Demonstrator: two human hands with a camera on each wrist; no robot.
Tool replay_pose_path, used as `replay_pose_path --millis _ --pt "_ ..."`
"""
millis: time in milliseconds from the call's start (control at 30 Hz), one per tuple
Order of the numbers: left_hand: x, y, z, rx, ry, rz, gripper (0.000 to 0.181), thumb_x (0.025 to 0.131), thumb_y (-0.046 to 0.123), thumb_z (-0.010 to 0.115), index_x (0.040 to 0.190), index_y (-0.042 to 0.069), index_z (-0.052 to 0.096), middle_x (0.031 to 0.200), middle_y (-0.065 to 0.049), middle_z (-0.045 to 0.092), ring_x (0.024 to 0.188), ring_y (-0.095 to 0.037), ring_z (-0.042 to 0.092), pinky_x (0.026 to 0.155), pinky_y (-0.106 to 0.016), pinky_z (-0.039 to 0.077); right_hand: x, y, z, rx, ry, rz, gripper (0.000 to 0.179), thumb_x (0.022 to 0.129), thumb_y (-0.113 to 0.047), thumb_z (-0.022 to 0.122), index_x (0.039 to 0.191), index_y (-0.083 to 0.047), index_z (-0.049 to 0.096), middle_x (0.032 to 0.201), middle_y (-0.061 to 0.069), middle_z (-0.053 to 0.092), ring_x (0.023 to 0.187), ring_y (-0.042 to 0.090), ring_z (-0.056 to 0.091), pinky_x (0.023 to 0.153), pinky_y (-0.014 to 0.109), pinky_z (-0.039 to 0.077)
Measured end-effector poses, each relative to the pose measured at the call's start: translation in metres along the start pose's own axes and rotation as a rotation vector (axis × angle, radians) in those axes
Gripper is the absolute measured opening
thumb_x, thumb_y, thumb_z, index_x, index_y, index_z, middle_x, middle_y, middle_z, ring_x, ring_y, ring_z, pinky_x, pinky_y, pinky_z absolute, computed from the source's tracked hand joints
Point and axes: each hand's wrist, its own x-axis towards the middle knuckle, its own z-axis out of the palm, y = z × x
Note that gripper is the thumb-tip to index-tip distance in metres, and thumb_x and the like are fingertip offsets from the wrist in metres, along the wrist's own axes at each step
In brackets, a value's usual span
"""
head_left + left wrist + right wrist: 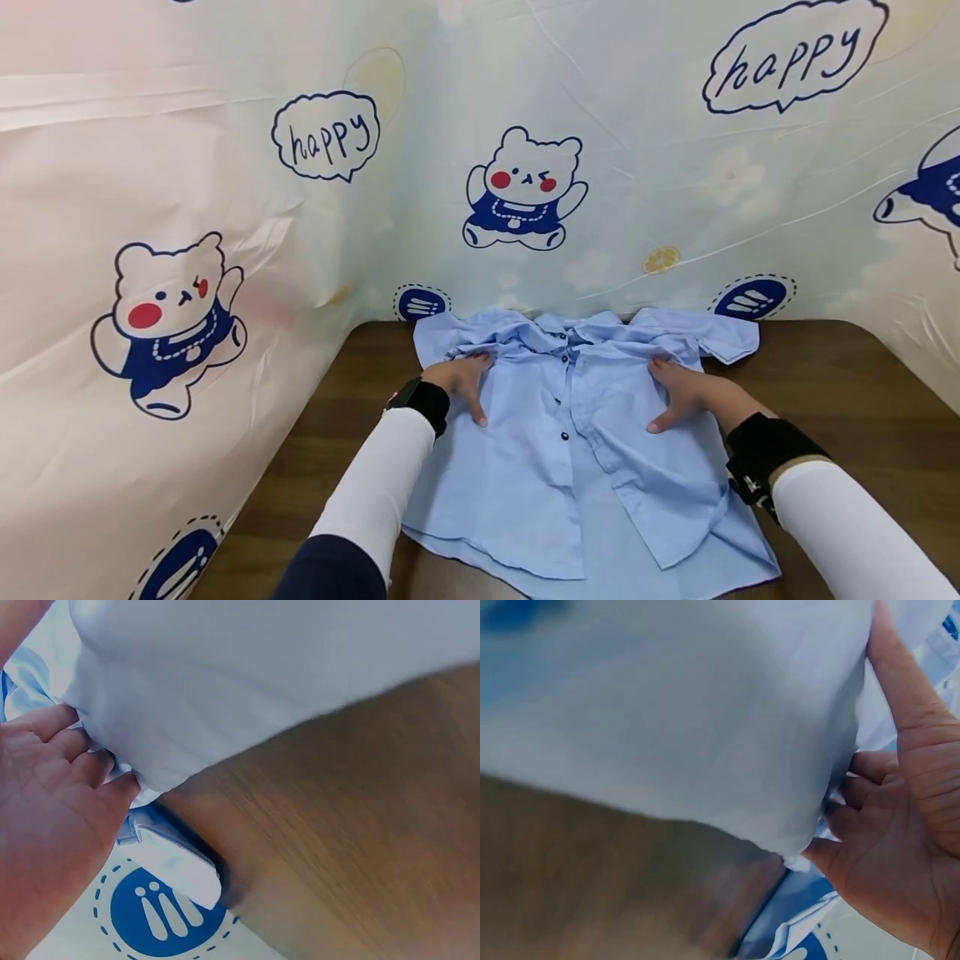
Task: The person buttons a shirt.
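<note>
A light blue short-sleeved shirt (517, 467) lies front side up, its collar toward the far edge and its dark buttons down the middle. Below the lower buttons the front panels part and show the inside of the back. My left hand (463, 382) touches the left side of the chest, thumb spread from the fingers. On the opposite side my right hand (681, 392) touches the shirt near the sleeve, its thumb also wide of the fingers. In the wrist views, the fingertips of the left hand (60, 787) and right hand (892, 825) meet the cloth.
The shirt lies on a dark brown wooden table (832, 400) with rounded far corners. Sleeves reach the far edge, and the hem hangs close to the near side. A pale curtain (420, 75) printed with bears and lettering stands behind and to the left.
</note>
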Motion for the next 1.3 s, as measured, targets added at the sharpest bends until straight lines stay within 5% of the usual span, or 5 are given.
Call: replay_pose_path --millis 267,533,900,1167,1300 --pt "-0.002 -0.003 0.004 -0.02 0.006 -0.008 0.122 0.061 0.042 0.093 0.156 0.013 0.022 0.161 -0.009 0.018 0.147 -0.026 0.015 0.115 -0.046 0.02 -0.001 0.001 0.001 0.016 0.008 -0.042 0.117 0.071 -0.05 0.083 0.144 0.019 0.023 0.149 0.042 0.017 0.137 0.056 0.015 0.11 0.063 0.018" --pt "-0.026 0.002 0.015 0.088 0.19 0.202 0.066 0.073 0.025 0.088 0.129 0.001 0.061 0.13 -0.012 0.06 0.124 -0.029 0.05 0.104 -0.04 0.039 -0.019 -0.009 0.001 -0.106 0.233 -0.329 0.04 0.075 -0.019 0.083 0.102 0.006 0.068 0.1 0.017 0.064 0.096 0.036 0.06 0.085 0.05 0.049" --pt "-0.027 -0.007 0.026 0.109 0.258 0.248 0.062 0.082 0.03 0.081 0.131 -0.002 0.059 0.123 -0.013 0.059 0.115 -0.025 0.053 0.1 -0.037 0.041 -0.023 -0.003 0.008 -0.147 0.226 -0.193 0.048 0.084 -0.023 0.077 0.109 0.014 0.061 0.094 0.014 0.061 0.089 0.03 0.058 0.079 0.046 0.049" --pt "-0.025 -0.009 0.028 0.072 0.298 0.298 0.034 0.076 0.026 0.086 0.097 0.004 0.07 0.098 -0.004 0.06 0.094 -0.02 0.056 0.088 -0.034 0.045 -0.022 0.001 0.011 -0.096 0.275 -0.266 0.023 0.077 -0.016 0.081 0.074 -0.005 0.062 0.074 -0.003 0.047 0.068 0.012 0.043 0.062 0.031 0.04" --pt "-0.028 -0.009 0.029 0.048 0.298 0.352 0.022 0.078 0.021 0.084 0.074 0.009 0.066 0.079 0.003 0.054 0.076 -0.011 0.049 0.074 -0.028 0.043 -0.021 -0.002 0.012 -0.074 0.243 -0.275 0.036 0.077 -0.01 0.079 0.062 -0.014 0.047 0.064 -0.007 0.032 0.059 0.008 0.031 0.057 0.026 0.028"
